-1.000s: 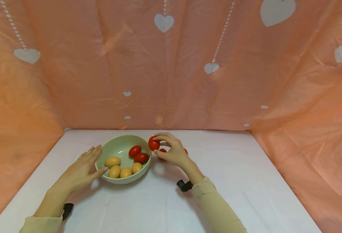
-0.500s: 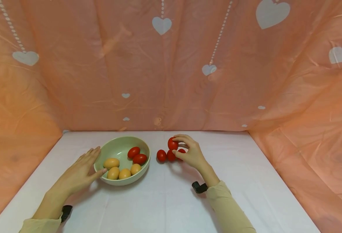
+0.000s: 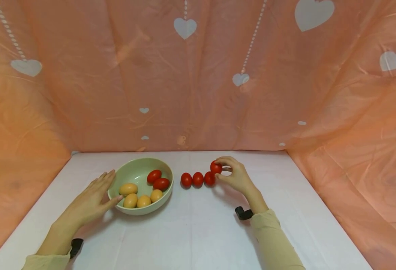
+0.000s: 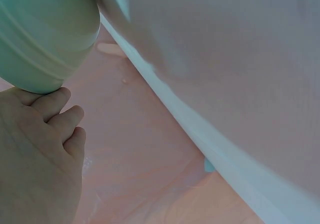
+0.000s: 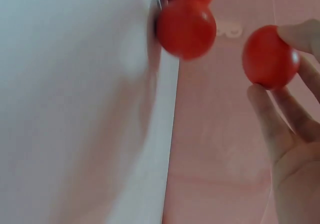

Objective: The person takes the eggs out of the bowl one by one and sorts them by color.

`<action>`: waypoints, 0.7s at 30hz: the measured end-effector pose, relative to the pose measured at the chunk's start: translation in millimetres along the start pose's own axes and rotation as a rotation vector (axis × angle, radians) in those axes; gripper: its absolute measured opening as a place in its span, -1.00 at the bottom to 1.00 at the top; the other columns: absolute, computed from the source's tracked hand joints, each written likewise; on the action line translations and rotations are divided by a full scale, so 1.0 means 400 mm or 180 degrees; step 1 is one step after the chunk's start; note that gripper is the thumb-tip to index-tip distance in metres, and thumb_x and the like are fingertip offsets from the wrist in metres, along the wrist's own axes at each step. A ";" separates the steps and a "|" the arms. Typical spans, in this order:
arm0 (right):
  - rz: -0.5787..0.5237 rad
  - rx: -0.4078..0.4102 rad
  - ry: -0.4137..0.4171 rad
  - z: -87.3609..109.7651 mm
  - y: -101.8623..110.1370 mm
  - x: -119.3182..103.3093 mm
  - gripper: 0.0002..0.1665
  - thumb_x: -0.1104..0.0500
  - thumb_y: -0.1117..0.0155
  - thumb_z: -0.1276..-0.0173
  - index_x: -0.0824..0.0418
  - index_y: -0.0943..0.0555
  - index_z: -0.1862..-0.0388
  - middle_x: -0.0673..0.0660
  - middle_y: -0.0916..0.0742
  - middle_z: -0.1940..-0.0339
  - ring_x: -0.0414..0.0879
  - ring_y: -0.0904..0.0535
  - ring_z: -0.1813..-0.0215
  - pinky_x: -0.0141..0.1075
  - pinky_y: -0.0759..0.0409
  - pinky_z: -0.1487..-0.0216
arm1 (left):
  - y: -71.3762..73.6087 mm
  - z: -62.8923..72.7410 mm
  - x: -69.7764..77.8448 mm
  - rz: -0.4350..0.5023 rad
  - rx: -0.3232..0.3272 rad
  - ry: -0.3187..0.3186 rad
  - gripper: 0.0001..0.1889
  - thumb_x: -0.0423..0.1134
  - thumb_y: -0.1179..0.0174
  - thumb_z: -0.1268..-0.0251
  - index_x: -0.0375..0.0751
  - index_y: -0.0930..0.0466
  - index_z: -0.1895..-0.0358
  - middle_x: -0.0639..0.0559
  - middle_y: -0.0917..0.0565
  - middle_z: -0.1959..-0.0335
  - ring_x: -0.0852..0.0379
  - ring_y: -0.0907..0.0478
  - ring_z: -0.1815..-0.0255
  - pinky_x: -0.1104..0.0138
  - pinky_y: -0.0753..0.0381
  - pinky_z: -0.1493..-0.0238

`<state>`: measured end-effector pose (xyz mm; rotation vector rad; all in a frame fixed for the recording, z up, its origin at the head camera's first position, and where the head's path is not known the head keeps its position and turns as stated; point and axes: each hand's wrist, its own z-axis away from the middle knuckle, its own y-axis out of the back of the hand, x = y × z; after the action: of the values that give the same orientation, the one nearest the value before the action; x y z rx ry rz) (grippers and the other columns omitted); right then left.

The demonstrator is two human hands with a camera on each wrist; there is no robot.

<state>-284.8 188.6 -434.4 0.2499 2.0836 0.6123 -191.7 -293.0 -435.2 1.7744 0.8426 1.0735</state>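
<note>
My right hand (image 3: 236,177) pinches a red egg (image 3: 216,167) between thumb and fingertips, raised behind and right of the rightmost egg of a row. The right wrist view shows the same held egg (image 5: 270,57) apart from the others. On the table stand three red eggs (image 3: 198,180) side by side. To their left is a pale green bowl (image 3: 141,211) with two red eggs (image 3: 161,183) and several yellow eggs (image 3: 130,201) in it. My left hand (image 3: 89,200) rests with straight fingers against the bowl's left side; in the left wrist view fingertips (image 4: 62,95) touch its outer wall.
A white cloth (image 3: 191,240) covers the table. Behind and at both sides hangs an orange-pink curtain (image 3: 164,82) printed with white hearts. Each wrist carries a small black camera, such as the right one (image 3: 243,213).
My right hand has carried the red egg from beside the bowl's rim rightward, past the row to its right end. The row of eggs has come into full view. My left hand stays on the bowl.
</note>
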 end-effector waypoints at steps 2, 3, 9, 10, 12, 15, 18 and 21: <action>0.0070 -0.0051 -0.0113 0.002 0.012 0.005 -0.51 0.47 -0.53 -0.18 0.30 -0.70 -0.11 0.22 -0.68 -0.21 0.16 -0.70 -0.10 -0.01 -0.72 -0.20 | 0.000 0.000 -0.001 -0.0006 0.0001 -0.0006 -0.04 0.18 -0.19 -0.50 -0.49 -0.04 -0.62 -0.41 -0.15 -0.63 -0.44 -0.06 -0.62 -0.04 0.13 -0.70; 0.0111 -0.0069 -0.0155 0.003 0.016 0.008 -0.51 0.47 -0.53 -0.18 0.30 -0.70 -0.11 0.22 -0.68 -0.20 0.16 -0.71 -0.09 -0.01 -0.72 -0.20 | 0.000 0.000 -0.002 -0.0008 -0.0002 -0.0001 -0.04 0.18 -0.19 -0.50 -0.48 -0.04 -0.62 -0.40 -0.14 -0.63 -0.44 -0.06 -0.62 -0.06 0.11 -0.70; 0.0243 -0.0171 -0.0313 0.012 0.035 0.026 -0.53 0.44 -0.53 -0.19 0.30 -0.70 -0.10 0.25 -0.69 -0.17 0.16 -0.70 -0.09 -0.03 -0.74 -0.17 | 0.000 -0.002 -0.005 -0.0023 -0.0027 0.0000 -0.03 0.19 -0.18 -0.50 -0.46 -0.01 -0.63 -0.39 -0.12 -0.64 -0.43 -0.05 -0.63 -0.03 0.15 -0.71; 0.0248 -0.0195 -0.0322 0.012 0.036 0.029 -0.54 0.44 -0.52 -0.19 0.31 -0.70 -0.10 0.26 -0.69 -0.16 0.17 -0.69 -0.09 -0.03 -0.74 -0.17 | 0.000 -0.002 -0.005 -0.0020 -0.0026 -0.0005 -0.03 0.19 -0.18 -0.51 -0.46 -0.01 -0.63 -0.39 -0.12 -0.64 -0.43 -0.05 -0.63 0.00 0.18 -0.71; 0.0256 -0.0232 -0.0326 0.014 0.038 0.035 -0.56 0.44 -0.52 -0.18 0.32 -0.70 -0.07 0.27 -0.69 -0.12 0.18 -0.69 -0.08 -0.03 -0.75 -0.15 | 0.000 -0.002 -0.004 -0.0011 -0.0021 -0.0012 -0.04 0.18 -0.18 -0.51 -0.46 -0.01 -0.63 -0.40 -0.12 -0.64 -0.43 -0.04 -0.63 0.04 0.22 -0.72; 0.0318 -0.0314 -0.0373 0.016 0.039 0.043 -0.57 0.45 -0.53 -0.17 0.33 -0.71 -0.05 0.28 -0.70 -0.08 0.19 -0.69 -0.08 -0.07 -0.76 -0.14 | 0.000 -0.001 -0.003 -0.0002 -0.0011 -0.0010 -0.04 0.17 -0.19 -0.51 -0.46 -0.02 -0.63 -0.40 -0.13 -0.64 -0.43 -0.05 -0.63 0.04 0.23 -0.72; 0.0412 -0.0391 -0.0427 0.019 0.038 0.051 -0.58 0.43 -0.53 -0.17 0.34 -0.71 -0.04 0.28 -0.70 -0.07 0.19 -0.69 -0.07 -0.09 -0.76 -0.13 | -0.001 0.000 -0.002 0.0001 -0.0003 -0.0005 -0.05 0.17 -0.19 -0.50 -0.47 -0.03 -0.63 -0.40 -0.13 -0.63 -0.43 -0.05 -0.63 0.03 0.21 -0.72; 0.0510 -0.0449 -0.0505 0.021 0.034 0.057 -0.59 0.41 -0.52 -0.19 0.31 -0.71 -0.04 0.27 -0.70 -0.07 0.18 -0.68 -0.08 -0.08 -0.75 -0.15 | -0.002 -0.001 -0.003 -0.0006 0.0000 -0.0017 -0.04 0.17 -0.19 -0.50 -0.46 -0.02 -0.63 -0.40 -0.13 -0.63 -0.43 -0.05 -0.63 0.03 0.21 -0.72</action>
<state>-291.4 212.0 -448.0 0.3747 1.8708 0.8059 -192.5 -293.8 -436.2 1.7755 0.8406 1.0671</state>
